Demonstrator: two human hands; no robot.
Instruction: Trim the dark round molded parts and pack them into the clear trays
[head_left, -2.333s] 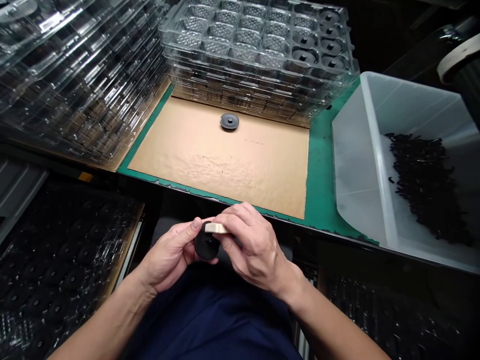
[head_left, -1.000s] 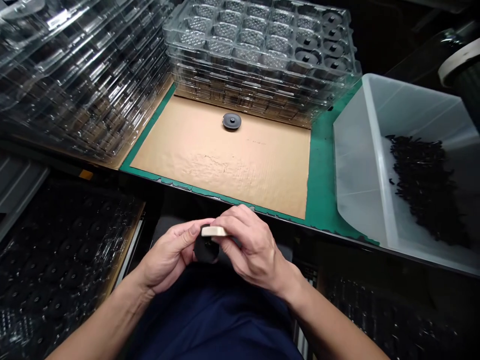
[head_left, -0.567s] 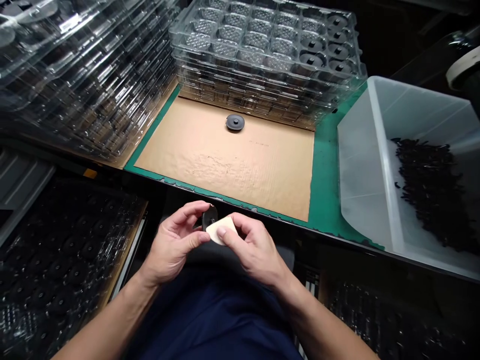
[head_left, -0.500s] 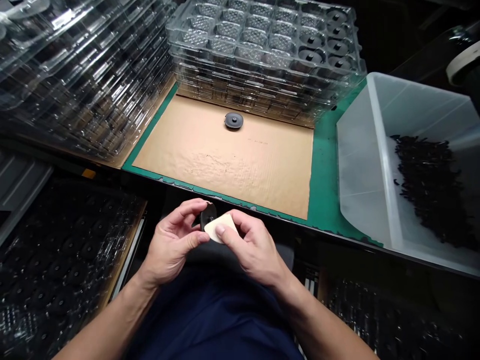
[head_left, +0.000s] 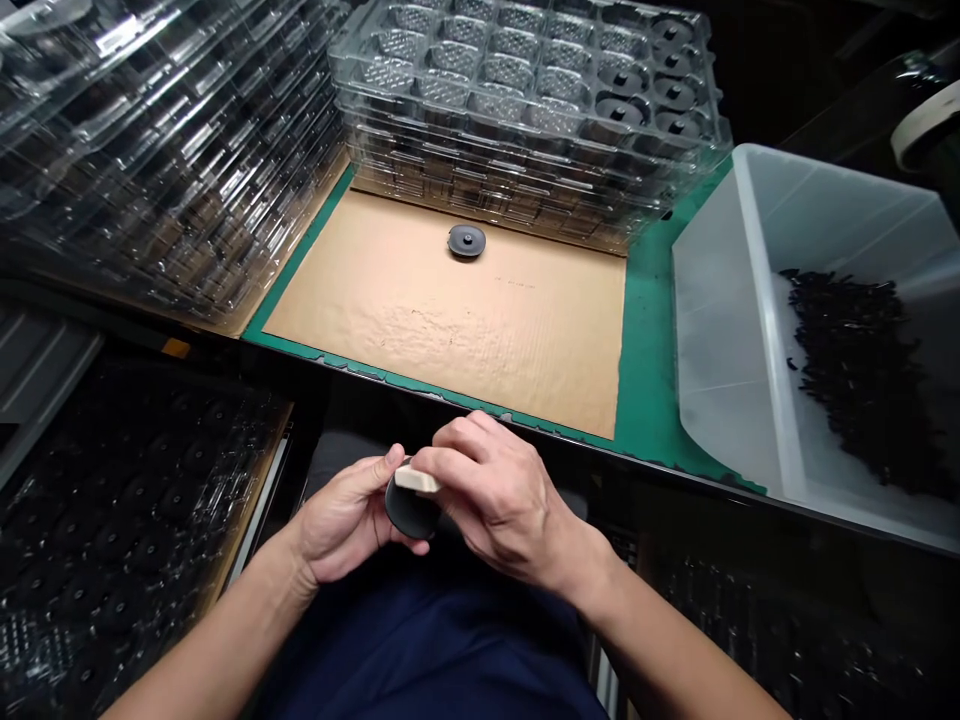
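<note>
Over my lap, in front of the bench edge, my left hand (head_left: pixel 349 517) grips a round black disc-shaped part (head_left: pixel 410 510) by its rim, thumb on top and fingers beneath. My right hand (head_left: pixel 495 495) pinches a cream-coloured pad (head_left: pixel 417 480), seen nearly edge-on, against the upper part of the disc. My right fingertips are partly hidden behind the pad and the hand. Another black disc (head_left: pixel 467 241), with a small knob at its centre, lies on the cardboard sheet (head_left: pixel 442 330) on the bench.
Stacked clear plastic trays (head_left: pixel 487 130) stand at the back, some pockets holding black discs. More stacked trays (head_left: pixel 172 150) rise at the left. A translucent bin (head_left: pixel 720 330) at the right holds small dark pieces. Trays of black discs (head_left: pixel 120 540) sit lower left.
My left hand has turned the disc and lowered it slightly. My right hand has rolled over, so its back faces up and the pad shows edge-on against the disc.
</note>
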